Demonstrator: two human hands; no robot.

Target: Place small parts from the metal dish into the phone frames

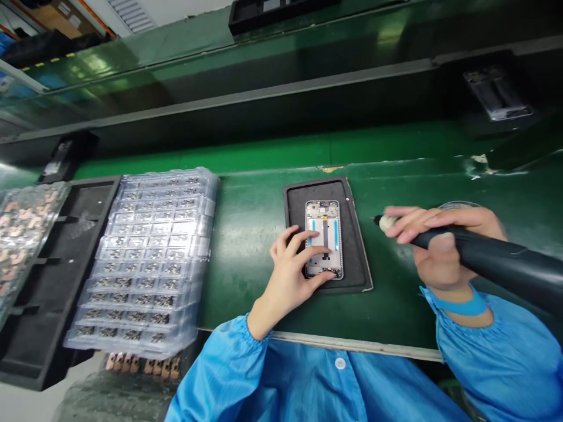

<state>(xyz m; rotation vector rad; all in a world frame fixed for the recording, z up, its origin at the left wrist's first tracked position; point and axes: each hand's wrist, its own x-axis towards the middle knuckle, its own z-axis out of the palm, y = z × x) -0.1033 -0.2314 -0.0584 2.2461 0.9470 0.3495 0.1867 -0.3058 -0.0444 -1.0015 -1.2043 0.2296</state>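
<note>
A phone frame point(324, 231) with blue strips inside lies face-open in a black holder tray point(352, 234) on the green mat. My left hand point(294, 272) rests on the frame's lower left part, fingers spread and pressing it down. My right hand point(440, 243) is closed around a black electric screwdriver point(497, 261), whose tip points left and hovers just right of the holder tray. Both arms wear blue sleeves.
A stack of clear plastic trays point(153, 258) with small parts sits on a black tray point(53, 281) at the left. More parts trays point(21, 228) lie at the far left. Another phone frame point(497, 94) rides the conveyor at the back right. A round dish point(460, 206) peeks out behind my right hand.
</note>
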